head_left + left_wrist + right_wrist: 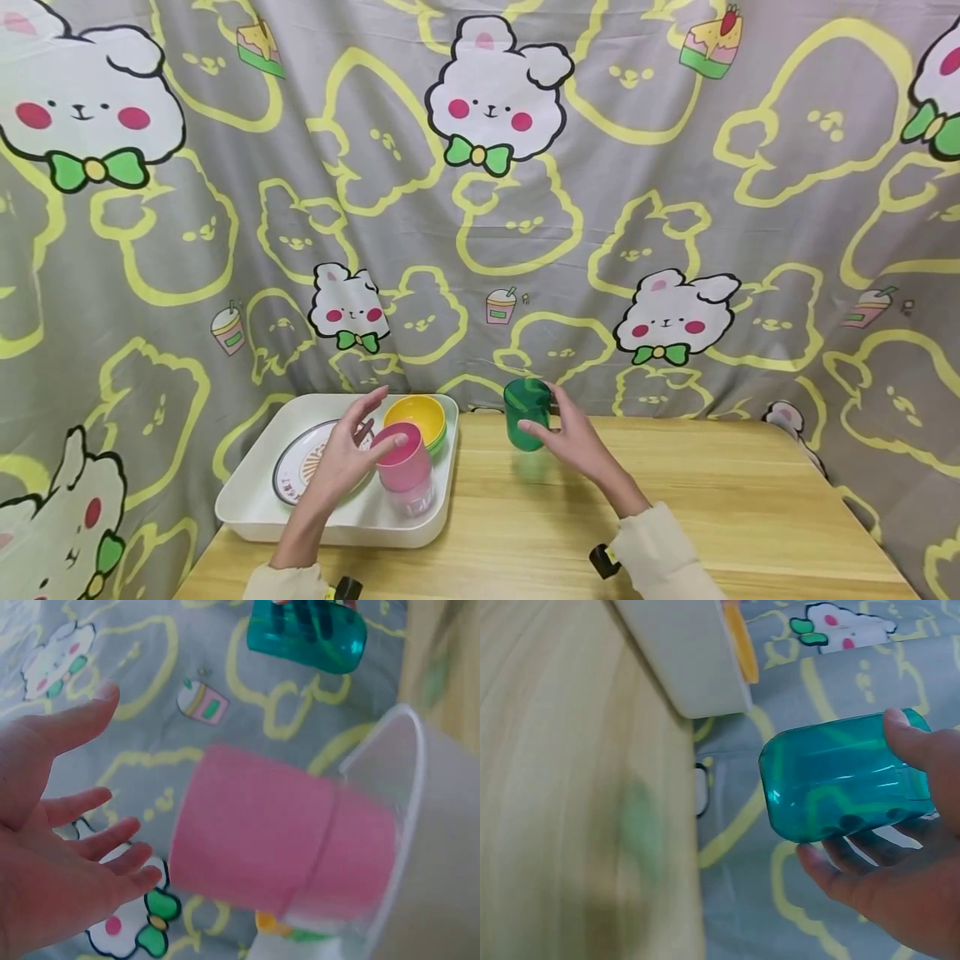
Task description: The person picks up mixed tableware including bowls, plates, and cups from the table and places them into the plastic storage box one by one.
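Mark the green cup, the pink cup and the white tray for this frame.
green cup [527, 414], head view, on its side wall left of the right hand's fingers.
pink cup [403, 458], head view, on its outer wall below the rim.
white tray [330, 526], head view, on its near wall.

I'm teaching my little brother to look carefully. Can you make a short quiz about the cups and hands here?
1. True or false: the right hand grips the green cup.
2. The pink cup stands in: A) the white tray B) the bare wooden table.
3. Which colour is the bowl behind the pink cup?

Key: 1 true; 2 A; 3 yellow.
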The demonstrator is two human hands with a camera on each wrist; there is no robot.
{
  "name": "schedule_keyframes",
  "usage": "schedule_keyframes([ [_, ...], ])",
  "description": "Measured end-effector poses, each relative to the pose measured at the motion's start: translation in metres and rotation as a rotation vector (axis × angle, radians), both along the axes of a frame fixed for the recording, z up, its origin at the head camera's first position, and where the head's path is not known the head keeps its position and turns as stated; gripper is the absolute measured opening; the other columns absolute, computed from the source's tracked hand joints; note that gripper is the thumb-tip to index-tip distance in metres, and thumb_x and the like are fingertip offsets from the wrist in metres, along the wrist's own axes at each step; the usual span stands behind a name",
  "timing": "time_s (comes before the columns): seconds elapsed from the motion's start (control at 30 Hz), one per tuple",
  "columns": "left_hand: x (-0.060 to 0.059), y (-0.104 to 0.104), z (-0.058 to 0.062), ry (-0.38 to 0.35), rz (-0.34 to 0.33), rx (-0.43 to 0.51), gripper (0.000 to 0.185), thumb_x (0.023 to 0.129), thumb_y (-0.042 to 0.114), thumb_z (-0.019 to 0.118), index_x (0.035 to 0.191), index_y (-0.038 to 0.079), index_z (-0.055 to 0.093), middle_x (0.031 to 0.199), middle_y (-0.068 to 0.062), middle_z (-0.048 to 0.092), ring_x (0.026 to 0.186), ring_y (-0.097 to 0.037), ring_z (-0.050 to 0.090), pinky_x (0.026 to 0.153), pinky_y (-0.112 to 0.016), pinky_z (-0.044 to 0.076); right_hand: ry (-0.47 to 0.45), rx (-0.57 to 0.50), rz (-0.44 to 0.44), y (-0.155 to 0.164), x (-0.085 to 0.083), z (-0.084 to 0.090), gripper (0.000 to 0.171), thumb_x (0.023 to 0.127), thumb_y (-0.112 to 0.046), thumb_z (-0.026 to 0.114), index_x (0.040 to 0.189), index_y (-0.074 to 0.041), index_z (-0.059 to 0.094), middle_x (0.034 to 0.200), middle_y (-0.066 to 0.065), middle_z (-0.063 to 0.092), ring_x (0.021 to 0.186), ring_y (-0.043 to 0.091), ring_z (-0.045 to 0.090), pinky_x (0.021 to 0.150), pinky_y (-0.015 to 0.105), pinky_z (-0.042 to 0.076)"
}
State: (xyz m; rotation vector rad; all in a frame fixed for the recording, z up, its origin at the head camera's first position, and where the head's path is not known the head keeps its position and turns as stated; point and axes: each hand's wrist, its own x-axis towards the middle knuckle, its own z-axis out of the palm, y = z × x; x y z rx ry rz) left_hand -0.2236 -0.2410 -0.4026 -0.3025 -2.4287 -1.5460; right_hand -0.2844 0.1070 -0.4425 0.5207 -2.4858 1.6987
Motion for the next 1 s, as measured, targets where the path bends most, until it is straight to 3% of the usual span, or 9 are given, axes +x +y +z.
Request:
schedule_keyframes([
  [0.13, -0.001, 0.009, 0.008, 0.025, -0.058, 0.049, 0.078, 0.087, 0.015, 0.083, 0.153, 0.007, 0.043, 0.158, -0.014, 0.042, 0.149, -0.037, 0.033, 0.119, -0.050, 0.030, 0.017, 0.011, 0.023, 0.005, 0.008, 0.010, 0.075, 0.095, -0.028, 0.076, 0.155, -0.007, 0.036, 0.144, 0.022, 0.051, 0.130, 0.044, 0.054, 0.091, 0.046, 0.060],
  [0.27, -0.002, 0.021, 0.016, 0.024, -0.111, 0.104, 0.078, 0.088, 0.012, 0.082, 0.154, 0.007, 0.042, 0.159, -0.012, 0.042, 0.148, -0.035, 0.035, 0.115, -0.042, 0.038, 0.037, 0.021, 0.034, 0.009, 0.017, 0.021, 0.076, 0.095, -0.027, 0.077, 0.156, -0.010, 0.035, 0.144, 0.020, 0.052, 0.130, 0.041, 0.054, 0.093, 0.047, 0.059],
  [0.43, -0.007, 0.040, 0.021, 0.043, -0.152, 0.135, 0.075, 0.087, 0.009, 0.082, 0.152, 0.005, 0.044, 0.155, -0.012, 0.046, 0.144, -0.036, 0.040, 0.112, -0.046, 0.042, 0.069, 0.006, 0.019, 0.012, 0.029, 0.035, 0.079, 0.093, -0.028, 0.078, 0.156, -0.012, 0.031, 0.145, 0.020, 0.050, 0.132, 0.038, 0.053, 0.093, 0.048, 0.058],
  [0.63, -0.011, 0.063, 0.018, 0.061, -0.252, 0.171, 0.073, 0.088, 0.004, 0.080, 0.152, 0.004, 0.045, 0.154, -0.013, 0.048, 0.143, -0.034, 0.042, 0.117, -0.048, 0.036, 0.101, -0.017, 0.028, 0.014, 0.039, 0.043, 0.076, 0.094, -0.030, 0.077, 0.152, -0.009, 0.033, 0.145, 0.020, 0.052, 0.134, 0.037, 0.051, 0.093, 0.046, 0.059],
  [1.0, -0.005, 0.092, 0.009, -0.056, -0.360, 0.289, 0.074, 0.092, 0.006, 0.077, 0.156, 0.009, 0.041, 0.159, -0.010, 0.041, 0.147, -0.037, 0.036, 0.118, -0.051, 0.035, 0.125, -0.057, 0.154, 0.007, 0.050, 0.046, 0.068, 0.098, -0.023, 0.073, 0.153, -0.012, 0.036, 0.141, 0.017, 0.053, 0.132, 0.037, 0.052, 0.093, 0.037, 0.059],
])
